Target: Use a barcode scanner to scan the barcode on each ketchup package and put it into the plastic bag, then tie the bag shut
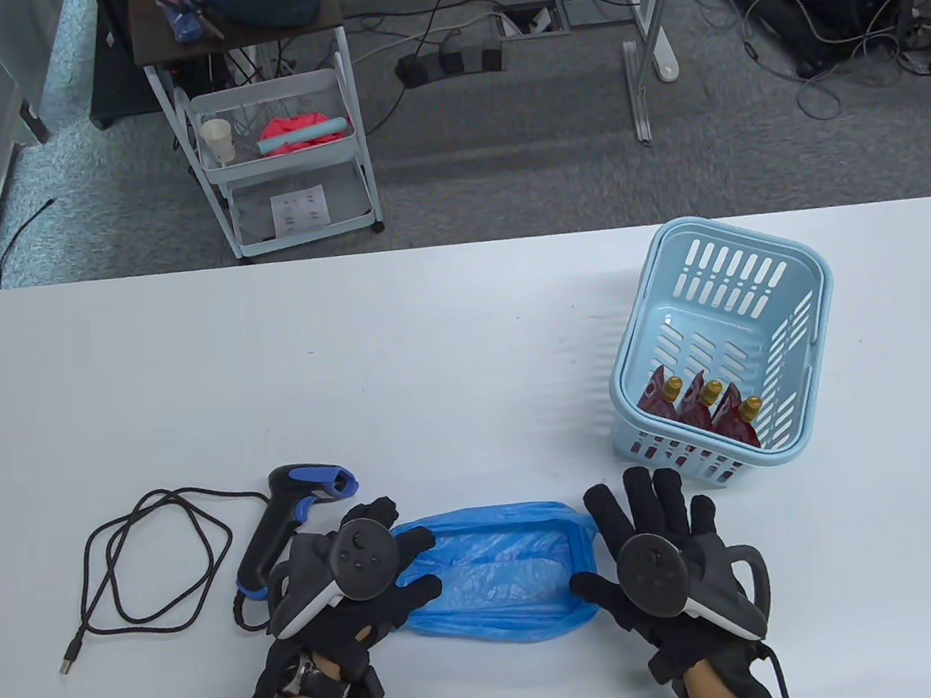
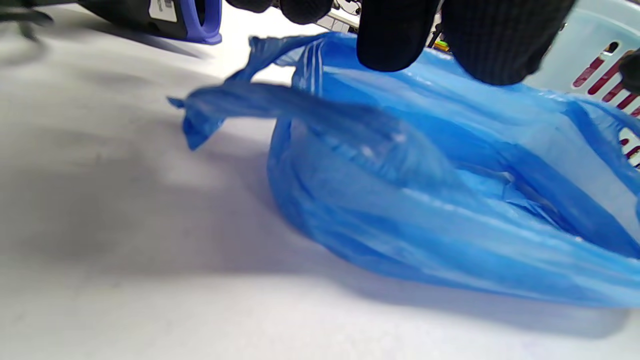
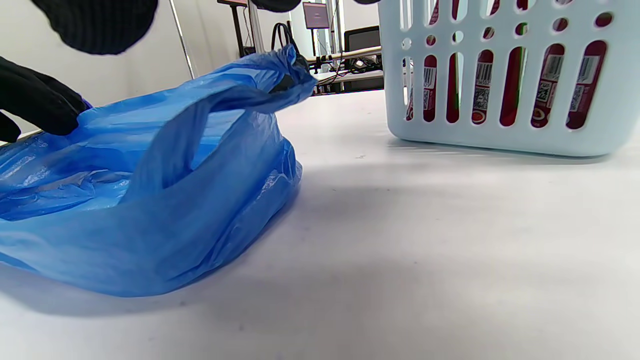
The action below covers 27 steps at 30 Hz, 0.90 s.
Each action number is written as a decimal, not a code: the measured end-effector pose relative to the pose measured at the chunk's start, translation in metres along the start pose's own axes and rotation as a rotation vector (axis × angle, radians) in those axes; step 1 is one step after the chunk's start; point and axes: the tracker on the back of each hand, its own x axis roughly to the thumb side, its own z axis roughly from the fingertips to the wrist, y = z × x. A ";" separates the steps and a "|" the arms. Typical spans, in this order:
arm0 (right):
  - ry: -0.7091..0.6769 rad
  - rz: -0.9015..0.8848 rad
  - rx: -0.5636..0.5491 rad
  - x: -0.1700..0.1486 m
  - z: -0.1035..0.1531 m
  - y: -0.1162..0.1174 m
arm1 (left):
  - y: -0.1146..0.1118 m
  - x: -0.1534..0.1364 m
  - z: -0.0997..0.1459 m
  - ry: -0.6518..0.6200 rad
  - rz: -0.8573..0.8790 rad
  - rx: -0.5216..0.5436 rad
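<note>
A blue plastic bag (image 1: 493, 575) (image 2: 425, 200) (image 3: 150, 200) lies crumpled near the table's front edge, its mouth loosely open. My left hand (image 1: 407, 564) reaches over the bag's left edge with straight fingers (image 2: 395, 35) touching the plastic. Just right of the bag my right hand (image 1: 615, 534) hovers with fingers spread, holding nothing. The black and blue barcode scanner (image 1: 282, 516) (image 2: 165, 17) lies on the table beside my left hand. Three red ketchup packages (image 1: 697, 405) (image 3: 545, 85) with gold caps stand in a light blue basket (image 1: 808, 375) (image 3: 500, 130) at the right.
The scanner's black cable (image 1: 144, 566) loops across the table at the left and ends in a loose USB plug (image 1: 68, 665). A white wire cart (image 1: 281, 159) stands on the floor beyond the table's far edge.
</note>
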 end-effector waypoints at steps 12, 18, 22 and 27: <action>0.005 -0.003 0.004 -0.001 0.000 -0.001 | 0.026 -0.004 0.014 -0.002 0.045 0.102; 0.000 -0.011 0.001 -0.001 0.000 -0.001 | 0.040 -0.018 0.019 0.058 0.060 0.162; -0.005 -0.017 -0.005 -0.001 0.000 -0.001 | 0.048 -0.031 0.021 0.126 0.050 0.212; -0.010 -0.024 -0.003 -0.001 0.000 -0.001 | 0.056 -0.048 0.015 0.249 0.025 0.223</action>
